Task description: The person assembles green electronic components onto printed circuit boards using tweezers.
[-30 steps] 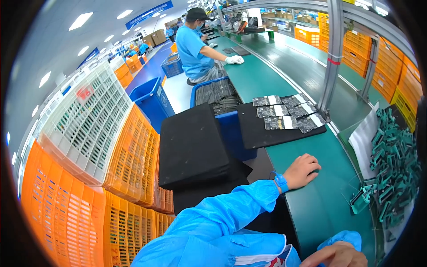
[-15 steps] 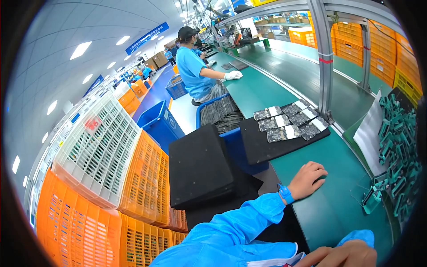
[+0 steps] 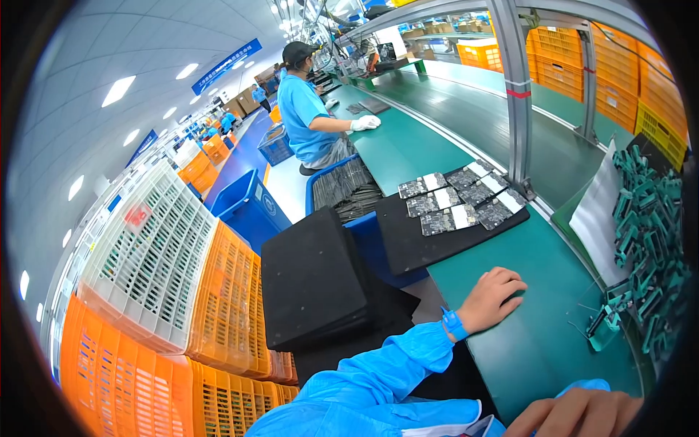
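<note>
My left hand (image 3: 489, 300) rests on the green worktop (image 3: 539, 342) with its fingers loosely bent, the thumb apart and nothing held. A blue strap (image 3: 454, 324) circles that wrist, below a blue sleeve. At the lower edge my right hand (image 3: 582, 416) shows its back and bent fingers, close to my blue jacket; its fingertips are cut off by the frame. Beyond my left hand, several dark circuit boards (image 3: 438, 222) with white strips lie in rows on a black foam sheet (image 3: 400, 249).
A stack of black foam sheets (image 3: 313, 277) stands left of the worktop. Orange crates (image 3: 124, 364) and a white crate (image 3: 138, 255) rise farther left. Green clip-like parts (image 3: 644, 218) pile up at right, beside a metal post (image 3: 518, 95). A gloved co-worker (image 3: 306, 109) sits farther along the bench.
The view has shifted slightly, moving the surroundings left in the picture. My right hand has moved right, away from the jacket's edge. My left hand stays resting on the worktop.
</note>
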### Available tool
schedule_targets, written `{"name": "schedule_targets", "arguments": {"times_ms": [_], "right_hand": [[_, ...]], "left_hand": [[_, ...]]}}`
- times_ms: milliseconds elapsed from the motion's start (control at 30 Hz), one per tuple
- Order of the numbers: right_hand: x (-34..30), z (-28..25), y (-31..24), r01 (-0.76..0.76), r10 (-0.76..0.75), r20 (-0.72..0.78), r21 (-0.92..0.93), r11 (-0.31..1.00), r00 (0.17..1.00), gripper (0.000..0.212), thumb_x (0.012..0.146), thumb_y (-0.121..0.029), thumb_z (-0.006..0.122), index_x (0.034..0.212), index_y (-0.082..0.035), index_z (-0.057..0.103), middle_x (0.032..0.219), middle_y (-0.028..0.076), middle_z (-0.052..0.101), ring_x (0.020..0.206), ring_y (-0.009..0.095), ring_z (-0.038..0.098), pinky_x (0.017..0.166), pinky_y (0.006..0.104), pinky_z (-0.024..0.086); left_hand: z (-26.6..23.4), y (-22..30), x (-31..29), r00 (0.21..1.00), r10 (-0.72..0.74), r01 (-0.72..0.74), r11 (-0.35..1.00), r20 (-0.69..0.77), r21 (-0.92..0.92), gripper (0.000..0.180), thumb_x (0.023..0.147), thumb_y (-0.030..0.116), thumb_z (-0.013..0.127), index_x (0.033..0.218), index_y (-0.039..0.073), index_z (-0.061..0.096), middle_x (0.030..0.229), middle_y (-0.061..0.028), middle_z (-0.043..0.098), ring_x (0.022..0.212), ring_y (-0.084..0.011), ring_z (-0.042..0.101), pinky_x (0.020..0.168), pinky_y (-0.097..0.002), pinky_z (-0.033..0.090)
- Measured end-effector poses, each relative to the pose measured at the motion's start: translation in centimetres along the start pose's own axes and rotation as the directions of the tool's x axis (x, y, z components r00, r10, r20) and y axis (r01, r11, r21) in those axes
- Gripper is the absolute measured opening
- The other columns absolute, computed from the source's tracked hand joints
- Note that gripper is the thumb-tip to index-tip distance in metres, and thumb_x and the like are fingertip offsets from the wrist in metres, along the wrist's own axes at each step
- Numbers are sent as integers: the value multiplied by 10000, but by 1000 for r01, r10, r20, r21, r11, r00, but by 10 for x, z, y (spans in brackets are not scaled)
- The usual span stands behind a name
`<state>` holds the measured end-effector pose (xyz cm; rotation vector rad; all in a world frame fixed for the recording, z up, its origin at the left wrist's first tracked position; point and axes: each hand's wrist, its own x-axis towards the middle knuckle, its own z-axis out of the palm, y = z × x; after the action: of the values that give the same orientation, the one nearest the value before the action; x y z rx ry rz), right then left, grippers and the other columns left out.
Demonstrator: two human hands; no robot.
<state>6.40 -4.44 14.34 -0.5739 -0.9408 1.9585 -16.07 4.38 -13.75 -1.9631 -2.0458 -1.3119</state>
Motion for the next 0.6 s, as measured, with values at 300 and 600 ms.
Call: {"name": "schedule_targets", "arguments": {"times_ms": [300, 600], "right_hand": [[17, 17, 12, 291, -289, 33, -71, 954, 957, 259, 977, -333, 572, 811, -162, 471, 598, -4, 427, 446, 158, 396, 418, 287, 340], [43, -30, 30, 237, -337, 500, 253, 938, 798, 52, 966, -279, 615, 997, -237, 625, 749, 10, 649, 583, 185, 501, 554, 338, 399]], "left_hand": [[2, 2, 4, 1000, 6, -6, 1000, 14, -2, 235, 887, 151, 700, 1103, 69, 661, 1140, -88, 610, 1099, -291, 547, 923, -413, 447], [1, 3, 1, 999, 28, -27, 1000, -21, 5, 245, 869, 144, 711, 1097, 70, 659, 1135, -85, 606, 1096, -287, 548, 917, -410, 449]]}}
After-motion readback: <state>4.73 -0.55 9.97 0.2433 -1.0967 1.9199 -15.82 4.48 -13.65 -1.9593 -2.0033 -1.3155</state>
